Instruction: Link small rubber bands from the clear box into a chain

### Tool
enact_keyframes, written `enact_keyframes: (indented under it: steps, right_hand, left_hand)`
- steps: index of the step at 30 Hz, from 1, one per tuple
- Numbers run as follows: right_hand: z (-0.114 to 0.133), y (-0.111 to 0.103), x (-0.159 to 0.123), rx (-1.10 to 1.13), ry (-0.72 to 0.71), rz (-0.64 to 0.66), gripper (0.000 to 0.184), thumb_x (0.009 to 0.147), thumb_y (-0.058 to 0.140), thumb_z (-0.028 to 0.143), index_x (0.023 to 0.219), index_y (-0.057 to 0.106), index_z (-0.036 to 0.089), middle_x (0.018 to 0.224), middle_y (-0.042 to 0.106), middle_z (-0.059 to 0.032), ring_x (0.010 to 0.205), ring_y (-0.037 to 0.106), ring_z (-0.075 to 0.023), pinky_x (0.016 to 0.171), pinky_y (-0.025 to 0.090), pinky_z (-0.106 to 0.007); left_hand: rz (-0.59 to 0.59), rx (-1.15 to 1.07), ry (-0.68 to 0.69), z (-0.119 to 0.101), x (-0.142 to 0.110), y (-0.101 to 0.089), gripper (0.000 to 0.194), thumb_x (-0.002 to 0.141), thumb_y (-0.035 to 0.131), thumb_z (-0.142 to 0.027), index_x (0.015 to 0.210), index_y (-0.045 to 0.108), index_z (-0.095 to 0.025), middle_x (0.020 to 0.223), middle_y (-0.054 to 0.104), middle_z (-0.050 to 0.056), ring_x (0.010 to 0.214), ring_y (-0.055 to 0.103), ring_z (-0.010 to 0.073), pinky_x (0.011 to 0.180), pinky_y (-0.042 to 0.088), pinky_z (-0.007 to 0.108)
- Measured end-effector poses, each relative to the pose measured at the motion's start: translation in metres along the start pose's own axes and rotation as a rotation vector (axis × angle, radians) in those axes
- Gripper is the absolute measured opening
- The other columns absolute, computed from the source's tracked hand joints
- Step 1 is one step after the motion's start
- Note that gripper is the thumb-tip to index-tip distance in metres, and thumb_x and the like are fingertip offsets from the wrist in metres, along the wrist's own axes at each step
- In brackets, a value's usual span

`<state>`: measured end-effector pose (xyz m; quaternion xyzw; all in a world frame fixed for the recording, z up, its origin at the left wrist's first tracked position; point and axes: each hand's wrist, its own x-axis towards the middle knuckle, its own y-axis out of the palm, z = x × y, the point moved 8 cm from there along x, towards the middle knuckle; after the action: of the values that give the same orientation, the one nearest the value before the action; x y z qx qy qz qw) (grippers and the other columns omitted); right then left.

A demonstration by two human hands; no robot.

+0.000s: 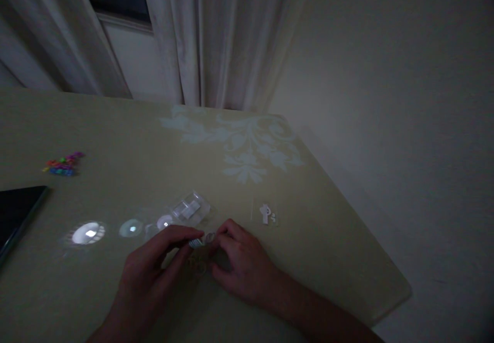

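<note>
My left hand (154, 263) is closed in a pinch, with a small white piece with dark stripes (196, 242) between thumb and forefinger. Close to its tip is a small pale ring-shaped piece (209, 237), right by the fingertips of my right hand (241, 260). The right fingers are curled together in a pinch, and whatever they grip is too small to make out. Beneath the hands, a few faint yellowish loops (196, 265) lie on the table. Just beyond the left fingers sits a clear plastic case (191, 208) with compartments.
To the right lies a clear packet with white cut-out shapes (265, 213). A pile of small colourful pieces (64, 164) rests far left, near a dark flat device (19, 212). Bright light spots reflect off the table (116, 291). Curtains (231, 39) and a wall stand behind it.
</note>
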<state>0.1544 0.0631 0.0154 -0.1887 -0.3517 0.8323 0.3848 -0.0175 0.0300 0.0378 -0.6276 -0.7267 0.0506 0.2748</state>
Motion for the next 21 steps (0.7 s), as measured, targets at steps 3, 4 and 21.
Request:
enact_keyframes:
  steps: [3,4,21]
  right_hand:
    - [-0.005,-0.008,0.001,-0.037,0.014,-0.038,0.015,0.086,0.070,0.014,0.100,0.070,0.019,0.111,0.062,-0.0051,0.099,0.063,-0.0198,0.090,0.051,-0.033]
    - [-0.008,-0.012,0.001,-0.056,0.022,-0.063,0.016,0.086,0.068,0.011,0.099,0.070,0.020,0.109,0.061,-0.0050,0.098,0.063,-0.0194,0.089,0.051,-0.033]
    - [-0.011,-0.017,0.002,-0.235,0.002,-0.176,0.010,0.084,0.065,0.012,0.089,0.060,0.019,0.100,0.059,-0.0067,0.095,0.056,-0.0236,0.084,0.049,-0.038]
  left_hand:
    - [-0.010,0.007,0.006,-0.003,0.001,-0.002,0.018,0.095,0.065,-0.027,0.107,0.076,-0.034,0.099,0.082,-0.006,0.087,0.079,0.0118,0.078,0.061,0.016]
    - [-0.019,0.007,0.009,-0.004,0.002,-0.002,0.018,0.094,0.066,-0.027,0.106,0.076,-0.035,0.098,0.082,-0.006,0.086,0.078,0.0112,0.078,0.060,0.015]
    - [0.039,0.009,0.078,-0.010,0.006,0.004,0.017,0.096,0.067,-0.027,0.107,0.078,-0.034,0.099,0.083,-0.004,0.086,0.079,0.0134,0.077,0.060,0.017]
